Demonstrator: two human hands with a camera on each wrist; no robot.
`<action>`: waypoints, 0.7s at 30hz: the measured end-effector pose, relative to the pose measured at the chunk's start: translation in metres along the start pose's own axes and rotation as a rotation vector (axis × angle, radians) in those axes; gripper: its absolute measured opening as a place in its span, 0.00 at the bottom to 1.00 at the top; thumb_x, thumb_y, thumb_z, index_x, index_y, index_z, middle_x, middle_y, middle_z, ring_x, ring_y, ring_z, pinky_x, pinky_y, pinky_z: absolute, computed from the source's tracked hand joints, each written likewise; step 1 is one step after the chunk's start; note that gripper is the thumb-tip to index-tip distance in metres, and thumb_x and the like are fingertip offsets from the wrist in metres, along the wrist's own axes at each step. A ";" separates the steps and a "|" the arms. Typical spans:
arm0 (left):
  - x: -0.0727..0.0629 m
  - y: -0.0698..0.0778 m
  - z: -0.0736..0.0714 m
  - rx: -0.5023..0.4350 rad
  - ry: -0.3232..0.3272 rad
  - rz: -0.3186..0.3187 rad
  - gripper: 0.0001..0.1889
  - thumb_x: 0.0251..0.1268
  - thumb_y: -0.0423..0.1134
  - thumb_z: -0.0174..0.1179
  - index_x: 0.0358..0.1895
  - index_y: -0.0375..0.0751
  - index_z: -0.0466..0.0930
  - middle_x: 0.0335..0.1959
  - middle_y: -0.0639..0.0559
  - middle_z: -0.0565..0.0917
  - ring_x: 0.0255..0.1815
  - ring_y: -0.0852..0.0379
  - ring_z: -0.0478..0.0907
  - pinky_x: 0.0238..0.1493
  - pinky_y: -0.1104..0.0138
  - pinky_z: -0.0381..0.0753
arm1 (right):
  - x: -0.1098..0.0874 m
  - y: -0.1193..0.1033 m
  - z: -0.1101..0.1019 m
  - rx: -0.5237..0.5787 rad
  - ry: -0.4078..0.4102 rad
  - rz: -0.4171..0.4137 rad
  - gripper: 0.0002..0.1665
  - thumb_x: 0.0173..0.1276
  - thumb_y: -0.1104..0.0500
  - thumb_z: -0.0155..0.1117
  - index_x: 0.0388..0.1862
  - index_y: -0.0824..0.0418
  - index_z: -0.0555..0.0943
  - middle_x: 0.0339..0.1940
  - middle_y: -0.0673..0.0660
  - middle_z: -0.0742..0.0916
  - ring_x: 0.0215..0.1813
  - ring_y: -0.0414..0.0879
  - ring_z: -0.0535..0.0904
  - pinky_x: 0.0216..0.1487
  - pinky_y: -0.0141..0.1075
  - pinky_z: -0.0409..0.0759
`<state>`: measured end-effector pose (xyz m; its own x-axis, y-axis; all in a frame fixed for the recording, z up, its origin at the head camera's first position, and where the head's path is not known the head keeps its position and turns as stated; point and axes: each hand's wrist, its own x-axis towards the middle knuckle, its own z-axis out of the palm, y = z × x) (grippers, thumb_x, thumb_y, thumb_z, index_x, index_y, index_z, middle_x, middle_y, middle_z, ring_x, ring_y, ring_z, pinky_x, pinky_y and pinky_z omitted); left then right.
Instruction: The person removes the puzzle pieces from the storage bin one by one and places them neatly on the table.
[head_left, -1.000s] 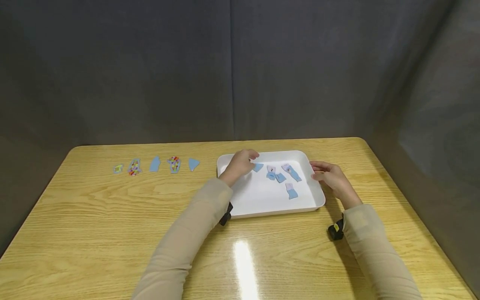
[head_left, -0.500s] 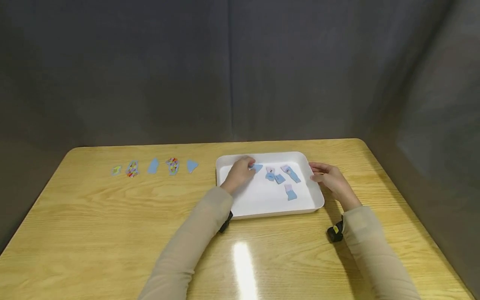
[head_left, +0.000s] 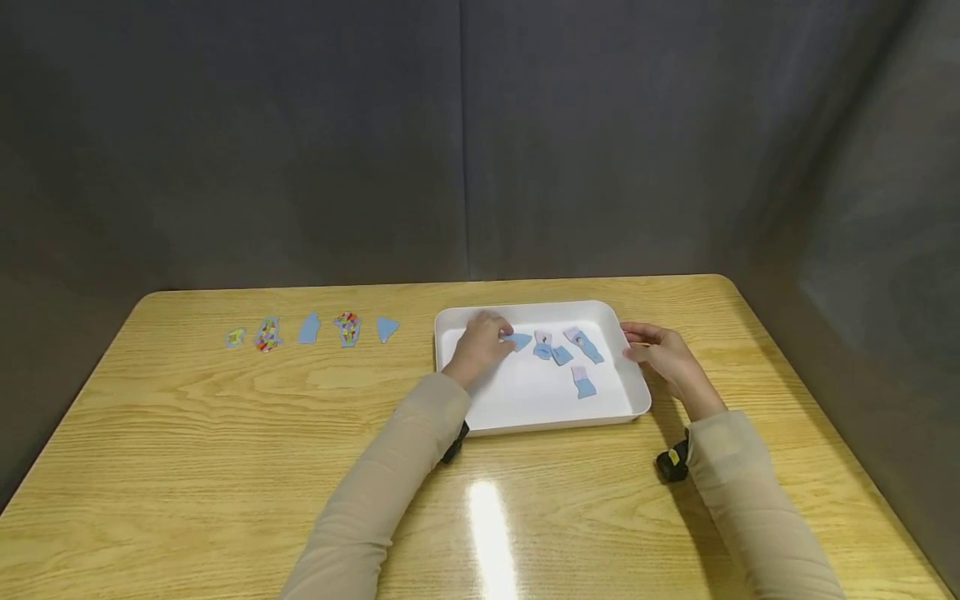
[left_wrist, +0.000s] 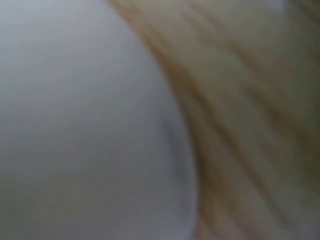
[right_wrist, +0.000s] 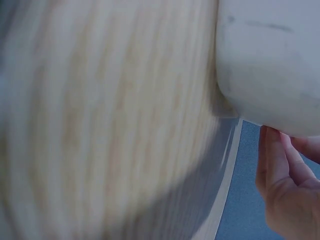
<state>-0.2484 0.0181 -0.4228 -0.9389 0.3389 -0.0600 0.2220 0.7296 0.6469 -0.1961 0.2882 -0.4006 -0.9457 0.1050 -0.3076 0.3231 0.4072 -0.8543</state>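
A white tray (head_left: 540,408) rests on the wooden table, holding several flat puzzle pieces in blue and pale pink. My left hand (head_left: 477,348) reaches over its left side and pinches a blue puzzle piece (head_left: 519,342) between thumb and fingers; part of that piece is hidden behind them. At the tray's right wall, my right hand (head_left: 663,357) grips the rim, thumb on the near side of the fingers. The right wrist view shows those fingers (right_wrist: 276,160) against the tray's outer wall (right_wrist: 270,65). In the left wrist view only the blurred tray wall (left_wrist: 90,120) and wood appear.
Toward the back left, several pieces lie in a row on the table (head_left: 225,467), among them a multicoloured piece (head_left: 348,329) and a plain blue triangular piece (head_left: 387,328). Inside the tray, a blue-and-pink piece (head_left: 583,382) lies near the front right. A dark curtain (head_left: 337,150) stands behind.
My left hand has lowered into the tray and its fingers have closed on the blue puzzle piece, which has turned and shifted slightly. The right hand has stayed at the tray's rim.
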 end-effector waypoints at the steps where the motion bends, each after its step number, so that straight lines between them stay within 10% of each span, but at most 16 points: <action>1: 0.000 0.000 0.000 0.001 -0.005 0.001 0.14 0.65 0.36 0.59 0.51 0.34 0.80 0.58 0.42 0.75 0.62 0.45 0.71 0.60 0.57 0.76 | 0.000 0.000 0.000 0.001 -0.001 -0.003 0.33 0.66 0.68 0.57 0.71 0.67 0.63 0.61 0.59 0.76 0.43 0.30 0.72 0.42 0.18 0.75; 21: 0.000 0.000 -0.004 -0.127 0.048 0.023 0.16 0.57 0.31 0.66 0.50 0.34 0.80 0.49 0.40 0.82 0.50 0.47 0.78 0.52 0.60 0.79 | 0.000 -0.001 0.001 -0.025 0.005 -0.008 0.33 0.67 0.68 0.55 0.71 0.66 0.64 0.62 0.62 0.74 0.46 0.33 0.72 0.42 0.18 0.75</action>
<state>-0.2494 0.0157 -0.4202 -0.9462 0.3235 -0.0097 0.2113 0.6401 0.7387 -0.1963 0.2869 -0.4005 -0.9486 0.1058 -0.2983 0.3141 0.4303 -0.8463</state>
